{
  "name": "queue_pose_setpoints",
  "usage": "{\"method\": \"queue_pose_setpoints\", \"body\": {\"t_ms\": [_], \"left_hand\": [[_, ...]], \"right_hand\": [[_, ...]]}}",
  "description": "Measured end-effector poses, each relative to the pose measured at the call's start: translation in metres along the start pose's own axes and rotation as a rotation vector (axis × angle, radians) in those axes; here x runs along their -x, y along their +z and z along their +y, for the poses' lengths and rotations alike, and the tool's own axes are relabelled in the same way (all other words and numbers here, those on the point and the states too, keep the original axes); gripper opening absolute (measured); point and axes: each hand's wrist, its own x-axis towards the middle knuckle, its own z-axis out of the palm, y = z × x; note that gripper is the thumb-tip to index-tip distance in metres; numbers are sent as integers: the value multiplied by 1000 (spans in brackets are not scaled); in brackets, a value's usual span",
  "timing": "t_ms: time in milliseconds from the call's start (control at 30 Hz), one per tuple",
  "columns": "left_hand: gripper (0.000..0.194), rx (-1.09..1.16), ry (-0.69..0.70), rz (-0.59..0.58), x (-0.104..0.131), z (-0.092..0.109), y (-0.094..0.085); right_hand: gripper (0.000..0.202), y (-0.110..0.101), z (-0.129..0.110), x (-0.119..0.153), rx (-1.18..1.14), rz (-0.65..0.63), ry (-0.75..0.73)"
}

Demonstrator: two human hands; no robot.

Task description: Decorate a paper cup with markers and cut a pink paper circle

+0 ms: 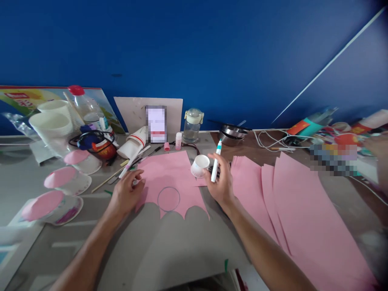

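Note:
My right hand (222,178) is closed round a white marker (215,169) with a teal band, its tip pointing up. Beside that thumb stands a small white paper cup (198,171) at the edge of a pink sheet (157,171); whether they touch, I cannot tell. The sheet has scalloped cuts along its near edge and a drawn circle (169,199) close to them. At the sheet's left edge, the fingers of my left hand (125,192) curl round a small whitish thing too small to name.
Several pink-topped paper cups (63,180) lie at the left, near stacked cups (53,125) and a bottle (87,105). A phone (157,125) leans at the back by a glass jar (193,125). Pink sheets (303,202) spread at the right. Another person's hand (376,145) shows far right.

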Motion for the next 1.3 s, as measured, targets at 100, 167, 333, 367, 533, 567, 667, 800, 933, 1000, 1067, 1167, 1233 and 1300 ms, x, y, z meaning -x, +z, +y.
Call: {"method": "queue_pose_setpoints", "body": {"t_ms": [100,167,333,367,533,567,667,800,933,1000,1067,1167,1233,1300], "left_hand": [[35,291,-121,-10,1,7,0],[33,532,-212,-54,3,14,1],[31,1098,-469,-155,6,30,2],[32,1160,-502,-163,6,32,2],[36,1279,-522,-192,7,37,-3],[36,1258,-509,-210,7,37,-4],[32,1161,-456,-250,9,36,-3],[29,1105,-401,-284,9,32,0],[36,1116,-396,-304,9,30,1],[37,1127,-399,-316,9,29,1],[35,1140,-405,-316,9,28,0],[32,1150,-397,-300,9,26,0],[33,1138,-382,-307,9,26,0],[36,1113,-372,-330,9,27,0]], "right_hand": [[40,-2,-19,4,-186,-24,-76],[35,-4,-29,5,-285,-61,-70],[29,-7,-46,5,-448,-149,-30],[27,-7,-50,5,-475,-175,-38],[26,-4,-74,3,-597,-336,-131],[26,-3,-78,3,-625,-358,-111],[29,2,-84,-2,-734,-375,98],[35,13,-79,-4,-914,-365,389],[34,24,-74,3,-1019,-390,478],[33,27,-73,9,-1058,-398,494],[34,29,-72,13,-1102,-393,509],[34,31,-70,17,-1143,-381,537],[34,31,-69,19,-1156,-396,555],[36,32,-68,20,-1177,-423,575]]}}
